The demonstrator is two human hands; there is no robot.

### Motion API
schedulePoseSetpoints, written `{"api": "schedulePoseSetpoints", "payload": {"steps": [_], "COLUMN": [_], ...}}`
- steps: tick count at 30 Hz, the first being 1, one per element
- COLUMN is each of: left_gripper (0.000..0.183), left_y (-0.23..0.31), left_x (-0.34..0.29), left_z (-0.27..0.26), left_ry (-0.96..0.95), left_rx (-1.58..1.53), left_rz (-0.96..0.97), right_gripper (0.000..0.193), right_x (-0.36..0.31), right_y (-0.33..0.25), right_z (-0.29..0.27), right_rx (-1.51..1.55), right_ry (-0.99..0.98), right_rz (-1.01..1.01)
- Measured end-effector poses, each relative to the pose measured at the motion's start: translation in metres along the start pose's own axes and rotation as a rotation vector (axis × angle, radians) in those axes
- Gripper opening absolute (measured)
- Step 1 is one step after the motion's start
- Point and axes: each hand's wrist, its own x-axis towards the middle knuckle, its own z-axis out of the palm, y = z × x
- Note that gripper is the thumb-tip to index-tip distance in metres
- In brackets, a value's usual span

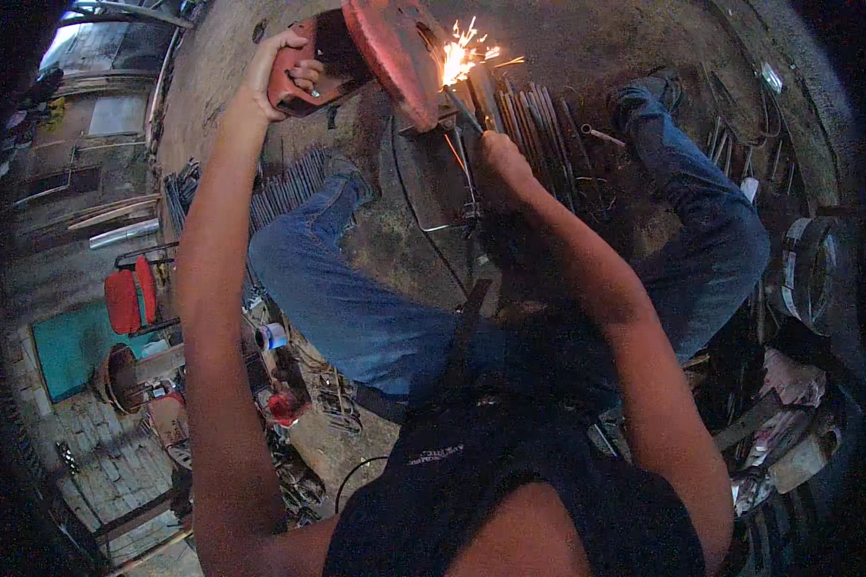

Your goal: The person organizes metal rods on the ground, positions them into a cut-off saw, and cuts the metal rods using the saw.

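Observation:
My left hand [293, 72] is closed round the edge of a red hand-held welding shield [394, 62] and keeps it raised at the top of the view, tilted, just left of the sparks. My right hand [505, 159] is closed at the lower end of a thin welding rod [463, 108], which points up and left. A bright burst of sparks [462, 60] flares above the rod's tip, beside the shield. The spot under the glare is washed out. Several long metal bars [539, 120] lie side by side just right of my right hand.
Between my spread, jean-clad legs, a dark cable [409, 197] runs down across the floor. More rods [293, 188] lie beside my left foot. To the left are a red chair [125, 298] and a teal panel [72, 351]. A round metal hoop [806, 274] stands at the right.

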Motion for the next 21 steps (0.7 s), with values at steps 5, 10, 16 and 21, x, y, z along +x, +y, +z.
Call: {"api": "schedulePoseSetpoints", "payload": {"steps": [5,10,16,21], "left_gripper": [0.026,0.025,0.022,0.023], "left_y": [-0.001,-0.001,-0.002,-0.001], "left_x": [0.002,0.002,0.001,0.003], "left_z": [-0.002,-0.004,-0.001,-0.002], "left_ry": [-0.005,-0.031,-0.060,-0.024], "left_rx": [-0.039,-0.013,0.023,-0.024], "left_rz": [-0.010,0.000,0.024,0.003], "right_gripper": [0.017,0.016,0.017,0.015], "right_x": [-0.002,-0.006,-0.009,-0.005], "right_y": [0.002,-0.003,-0.011,-0.011], "right_z": [0.003,-0.002,-0.004,-0.001], "right_rx": [0.020,0.022,-0.040,0.059], "right_ry": [0.002,-0.012,0.019,-0.028], "right_rz": [0.023,-0.003,-0.019,0.006]}}
